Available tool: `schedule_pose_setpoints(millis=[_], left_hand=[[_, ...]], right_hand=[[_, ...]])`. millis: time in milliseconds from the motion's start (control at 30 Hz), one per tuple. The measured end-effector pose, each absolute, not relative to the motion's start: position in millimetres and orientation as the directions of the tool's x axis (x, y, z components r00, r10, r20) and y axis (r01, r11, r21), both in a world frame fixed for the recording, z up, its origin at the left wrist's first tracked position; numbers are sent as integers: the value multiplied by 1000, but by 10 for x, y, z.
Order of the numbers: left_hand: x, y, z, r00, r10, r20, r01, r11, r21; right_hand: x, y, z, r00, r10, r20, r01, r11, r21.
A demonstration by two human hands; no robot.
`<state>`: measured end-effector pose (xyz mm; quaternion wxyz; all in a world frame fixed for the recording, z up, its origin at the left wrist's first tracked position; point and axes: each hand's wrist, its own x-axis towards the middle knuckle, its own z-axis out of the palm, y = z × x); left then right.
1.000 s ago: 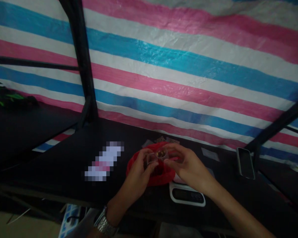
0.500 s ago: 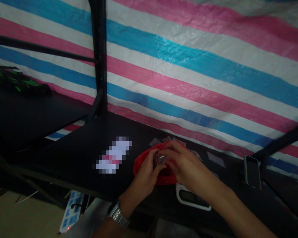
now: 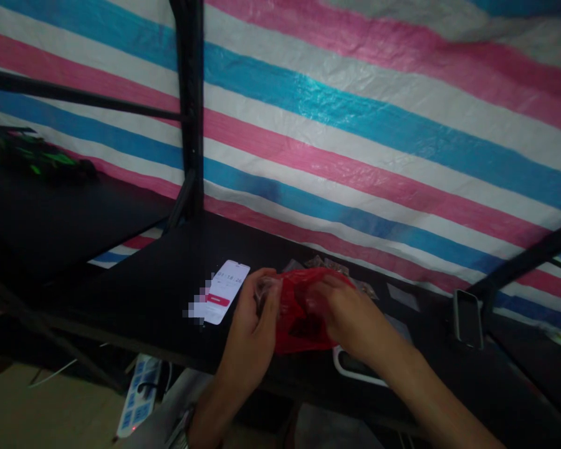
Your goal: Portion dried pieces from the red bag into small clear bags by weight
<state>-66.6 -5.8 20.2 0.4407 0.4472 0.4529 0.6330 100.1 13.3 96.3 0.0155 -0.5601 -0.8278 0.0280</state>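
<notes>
A red plastic bag [image 3: 287, 333] stands open on the black shelf between my hands. My left hand [image 3: 255, 312] is closed around a small clear plastic bag [image 3: 267, 288] at the red bag's left side; its contents are too dim to make out. My right hand [image 3: 348, 308] has its fingers curled at the mouth of the red bag, gripping its film on the right. Those fingertips are blurred and partly covered by red plastic. Dark shadow hides what lies inside the red bag. Under my right wrist is a white-framed device [image 3: 358, 369], partly covered.
A lit phone [image 3: 227, 287] lies left of my hands. Small clear packets [image 3: 336, 267] lie behind the red bag. A dark-screened handset [image 3: 468, 318] leans at the right by the rack brace. Black shelf uprights [image 3: 191, 125] stand before a striped tarp [image 3: 355, 137]. A power strip [image 3: 138, 396] hangs below.
My hands have moved apart. The clear bag, earlier between both hands, is now in my left hand, further left. My right hand has gone to the red bag's opening, now spread wider.
</notes>
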Motion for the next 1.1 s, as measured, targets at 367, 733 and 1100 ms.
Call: schedule_pose_setpoints(millis=[367, 733, 1100], left_hand=[[-625, -125, -102, -308, 948, 77, 435, 68, 898], [-795, 4, -79, -322, 947, 1, 370, 125, 920], [-600, 29, 2, -312, 934, -173, -321, 67, 945]], right_hand=[[852, 344, 582, -467, 884, 31, 810, 442, -386], [894, 288, 687, -360, 922, -145, 932, 350, -92], [992, 373, 398, -450, 889, -83, 852, 400, -337]])
